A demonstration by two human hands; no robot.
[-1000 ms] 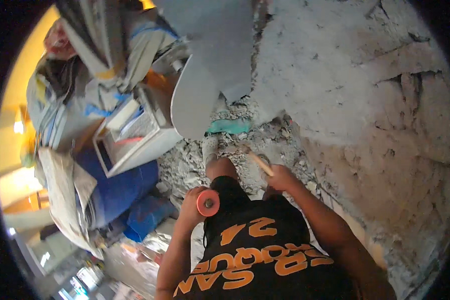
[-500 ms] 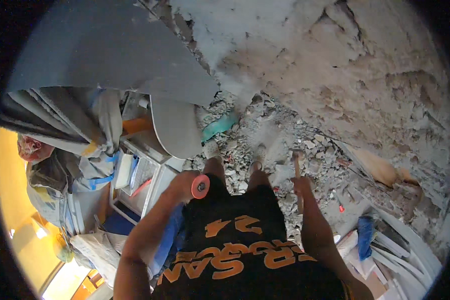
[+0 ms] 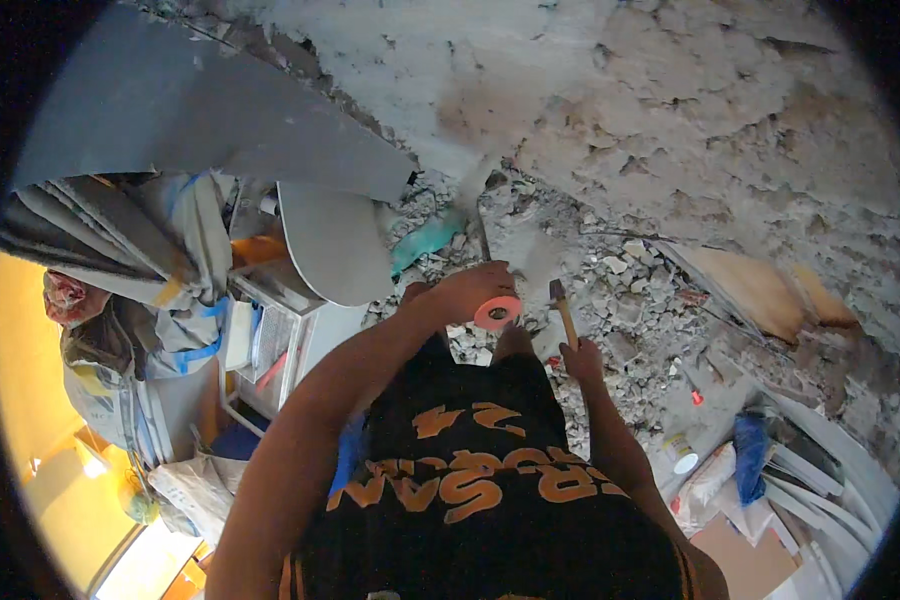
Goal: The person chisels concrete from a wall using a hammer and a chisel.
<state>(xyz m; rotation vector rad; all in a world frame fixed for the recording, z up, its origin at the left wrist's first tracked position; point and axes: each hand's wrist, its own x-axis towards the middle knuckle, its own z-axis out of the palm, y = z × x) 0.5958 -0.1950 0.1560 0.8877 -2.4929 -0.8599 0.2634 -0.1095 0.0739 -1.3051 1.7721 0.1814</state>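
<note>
My left hand [image 3: 470, 290] is closed around a chisel with a round red hand guard [image 3: 497, 313]. The chisel's thin dark shaft [image 3: 484, 236] points away from me toward the foot of the rough wall; whether its tip touches the wall, I cannot tell. In my right hand [image 3: 582, 360] is a hammer [image 3: 568, 318], gripped by its wooden handle. Its dark head stands up to the right of the red guard, apart from it. Broken rubble lies beneath both hands.
A rough, chipped wall [image 3: 670, 130] rises ahead and to the right. Rubble [image 3: 620, 290] covers the floor around my feet, with a green piece of sheeting [image 3: 425, 243] in it. A grey rounded board [image 3: 335, 245], a white frame and covered items crowd the left. A blue cloth [image 3: 751, 455] lies at right.
My left hand has moved right and forward with the chisel, its shaft now pointing at the wall's foot. My right hand has shifted slightly left, bringing the hammer head closer to the chisel.
</note>
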